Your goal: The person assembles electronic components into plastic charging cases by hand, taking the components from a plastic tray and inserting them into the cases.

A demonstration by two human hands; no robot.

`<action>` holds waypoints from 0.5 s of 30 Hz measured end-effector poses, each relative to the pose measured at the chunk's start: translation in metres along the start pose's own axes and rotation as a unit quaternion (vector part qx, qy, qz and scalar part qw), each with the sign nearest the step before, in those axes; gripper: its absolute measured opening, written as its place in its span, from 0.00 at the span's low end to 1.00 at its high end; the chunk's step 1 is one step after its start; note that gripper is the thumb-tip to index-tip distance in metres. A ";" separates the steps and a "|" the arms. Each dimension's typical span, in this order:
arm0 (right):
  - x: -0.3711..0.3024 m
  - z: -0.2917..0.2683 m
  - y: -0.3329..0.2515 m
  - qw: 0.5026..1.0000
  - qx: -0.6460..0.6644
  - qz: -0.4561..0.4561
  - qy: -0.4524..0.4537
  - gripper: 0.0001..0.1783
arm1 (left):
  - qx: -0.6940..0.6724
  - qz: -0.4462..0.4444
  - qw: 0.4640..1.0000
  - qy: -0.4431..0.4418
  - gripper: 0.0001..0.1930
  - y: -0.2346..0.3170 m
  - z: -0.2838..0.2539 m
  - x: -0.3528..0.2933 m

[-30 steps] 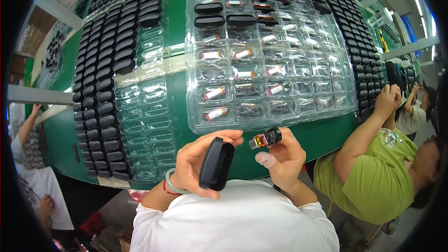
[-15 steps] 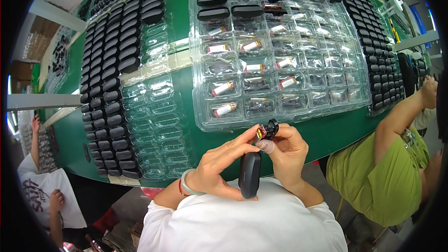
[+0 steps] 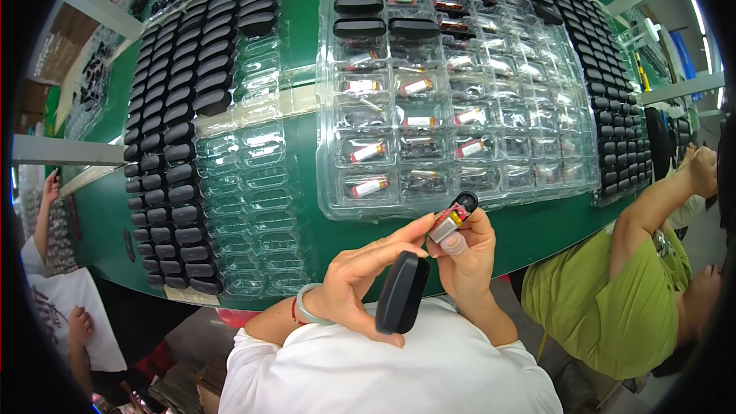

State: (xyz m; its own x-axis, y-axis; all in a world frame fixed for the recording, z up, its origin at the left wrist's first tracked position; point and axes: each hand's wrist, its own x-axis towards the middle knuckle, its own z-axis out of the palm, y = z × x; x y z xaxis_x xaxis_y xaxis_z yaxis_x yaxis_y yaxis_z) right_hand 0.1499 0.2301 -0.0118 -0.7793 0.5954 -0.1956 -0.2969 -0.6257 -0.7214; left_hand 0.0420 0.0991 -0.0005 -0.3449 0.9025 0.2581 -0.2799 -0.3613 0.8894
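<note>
My left hand (image 3: 349,284) is closed around a black oblong case (image 3: 402,293), gripped between thumb and fingers near my chest. Its index finger reaches over to a small black part with a battery (image 3: 447,228), which shows silver, yellow and red. My right hand (image 3: 469,257) pinches that part between thumb and fingers; a pale cover sits on one fingertip. Just beyond both hands lies a clear plastic tray (image 3: 330,203), whose compartments hold several small batteries with red and white wrapping (image 3: 370,188).
Left on the green table (image 3: 307,184) stands another clear tray (image 3: 257,207) with rows of black cases (image 3: 184,176). More black cases (image 3: 613,119) fill a tray at the right. A person in a green shirt (image 3: 606,299) sits at right; another in white (image 3: 77,307) is at left.
The battery part has turned, so its silver side now faces up more. The black case has tilted and shifted slightly left. My right hand has moved a little right.
</note>
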 end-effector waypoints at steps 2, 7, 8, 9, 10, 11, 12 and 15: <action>0.003 -0.005 -0.002 0.999 0.029 0.011 -0.011 0.15 | 0.016 0.007 1.000 -0.010 0.46 0.000 -0.002 0.001; 0.003 -0.005 -0.001 0.994 0.083 0.061 -0.043 0.18 | 0.048 0.025 0.998 -0.014 0.45 -0.001 0.004 -0.002; 0.003 -0.006 -0.001 0.992 0.089 0.066 -0.055 0.19 | 0.066 0.031 0.997 -0.015 0.44 -0.001 0.005 -0.001; 0.003 -0.008 0.000 0.992 0.089 0.067 -0.056 0.19 | 0.084 0.037 0.996 -0.017 0.44 0.000 0.006 0.000; 0.002 -0.009 0.001 0.993 0.083 0.065 -0.050 0.19 | 0.084 0.037 0.996 -0.015 0.44 0.002 0.006 0.002; 0.001 -0.009 0.002 0.994 0.078 0.064 -0.043 0.19 | 0.125 0.050 0.991 -0.022 0.43 0.004 0.007 0.004; 0.001 -0.009 0.002 0.994 0.077 0.065 -0.042 0.19 | 0.164 0.062 0.984 -0.030 0.42 0.005 0.008 0.005; 0.001 -0.008 0.002 0.995 0.073 0.060 -0.039 0.18 | 0.183 0.055 0.981 -0.021 0.40 0.005 0.009 0.005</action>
State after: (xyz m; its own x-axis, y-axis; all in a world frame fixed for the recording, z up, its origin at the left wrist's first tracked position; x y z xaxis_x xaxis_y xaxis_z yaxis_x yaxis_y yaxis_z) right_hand 0.1534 0.2333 -0.0187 -0.8524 0.4750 -0.2187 -0.2721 -0.7600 -0.5902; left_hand 0.0468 0.1036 0.0085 -0.3151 0.8748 0.3680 0.1007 -0.3548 0.9295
